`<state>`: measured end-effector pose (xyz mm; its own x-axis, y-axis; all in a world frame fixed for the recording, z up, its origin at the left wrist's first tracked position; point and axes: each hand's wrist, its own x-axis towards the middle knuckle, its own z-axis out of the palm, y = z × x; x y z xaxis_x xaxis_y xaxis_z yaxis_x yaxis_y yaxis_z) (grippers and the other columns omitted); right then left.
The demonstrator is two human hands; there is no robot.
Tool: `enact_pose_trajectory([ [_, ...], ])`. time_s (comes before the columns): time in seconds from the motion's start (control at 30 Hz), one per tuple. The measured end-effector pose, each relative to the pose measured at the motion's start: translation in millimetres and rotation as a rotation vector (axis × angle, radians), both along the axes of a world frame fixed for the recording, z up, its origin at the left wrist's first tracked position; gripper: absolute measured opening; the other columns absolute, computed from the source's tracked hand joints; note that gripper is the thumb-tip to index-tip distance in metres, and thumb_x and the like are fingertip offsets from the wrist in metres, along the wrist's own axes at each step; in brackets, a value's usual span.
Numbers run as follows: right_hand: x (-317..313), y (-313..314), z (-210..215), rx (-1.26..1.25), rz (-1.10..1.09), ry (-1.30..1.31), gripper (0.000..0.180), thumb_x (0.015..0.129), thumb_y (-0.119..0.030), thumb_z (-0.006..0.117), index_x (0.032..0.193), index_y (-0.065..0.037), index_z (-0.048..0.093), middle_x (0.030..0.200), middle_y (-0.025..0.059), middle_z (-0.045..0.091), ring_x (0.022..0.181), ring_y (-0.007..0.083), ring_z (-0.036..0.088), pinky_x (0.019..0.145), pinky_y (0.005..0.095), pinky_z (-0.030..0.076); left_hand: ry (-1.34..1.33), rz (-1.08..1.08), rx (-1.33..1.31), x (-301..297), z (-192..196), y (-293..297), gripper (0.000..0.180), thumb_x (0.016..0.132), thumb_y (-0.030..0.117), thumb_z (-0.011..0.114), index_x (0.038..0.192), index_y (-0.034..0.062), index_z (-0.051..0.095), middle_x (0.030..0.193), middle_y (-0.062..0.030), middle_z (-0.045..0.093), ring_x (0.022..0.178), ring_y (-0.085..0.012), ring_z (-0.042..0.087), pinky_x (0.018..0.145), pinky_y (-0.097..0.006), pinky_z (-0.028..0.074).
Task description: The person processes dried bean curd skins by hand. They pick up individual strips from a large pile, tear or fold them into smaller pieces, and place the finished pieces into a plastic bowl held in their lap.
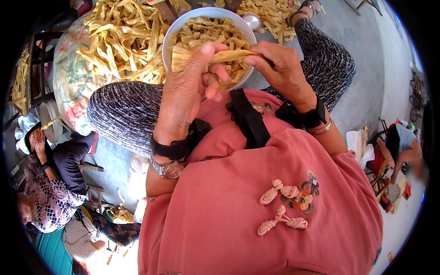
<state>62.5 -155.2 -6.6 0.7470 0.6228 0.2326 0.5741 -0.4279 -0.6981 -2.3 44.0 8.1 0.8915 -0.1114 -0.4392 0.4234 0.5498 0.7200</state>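
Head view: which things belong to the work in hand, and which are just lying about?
In use:
Twisted yellow dry strip, held by the left hand and right hand
Round white bowl of short yellow pieces
Heap of long yellow strips, probably

Apparently lying about:
Small round silver object by the bowl
Teal plastic object

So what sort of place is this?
Probably a shared workroom: long yellowish strips heaped up, a white bowl of short pieces, and another seated person nearby.
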Motion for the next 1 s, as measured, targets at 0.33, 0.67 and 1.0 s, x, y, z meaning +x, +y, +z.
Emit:
enact_pose_trajectory([
  [0.33, -5, 5, 2, 0.003, 0.010, 0.015, 0.018, 0.083, -0.018, 0.065, 0.086, -0.001, 0.061, 0.071, 0.0112, 0.057, 0.060, 0.0274, 0.055, 0.055, 0.0315, 0.044, -0.014, 0.125, -0.099, -4, -3, 7, 0.016, 0.087, 0.016, 0.062, 0.097, 0.0037, 0.058, 0.067, 0.0011, 0.050, 0.047, -0.0014, 0.035, 0.041, -0.017, 0.031],
  [0.67, -5, 7, 9, 0.038, 0.044, -0.018, 0.018, 0.082, -0.021, 0.066, 0.081, -0.004, 0.061, 0.065, 0.0110, 0.054, 0.058, 0.0302, 0.055, 0.051, 0.0340, 0.043, -0.088, 0.194, 0.005, -6, 5, 1, 0.011, 0.087, 0.008, 0.060, 0.097, 0.0037, 0.058, 0.065, 0.0024, 0.046, 0.045, -0.0011, 0.030, 0.040, -0.017, 0.028],
  [1.0, 3, -10, 23, -0.001, 0.122, -0.022, 0.012, 0.082, -0.013, 0.066, 0.079, -0.002, 0.061, 0.068, 0.0095, 0.057, 0.060, 0.0298, 0.054, 0.053, 0.0310, 0.044, -0.153, 0.348, -0.016, -17, 0, 11, 0.009, 0.085, 0.000, 0.059, 0.092, 0.0031, 0.062, 0.059, 0.0030, 0.045, 0.046, -0.0030, 0.033, 0.039, -0.020, 0.032],
])
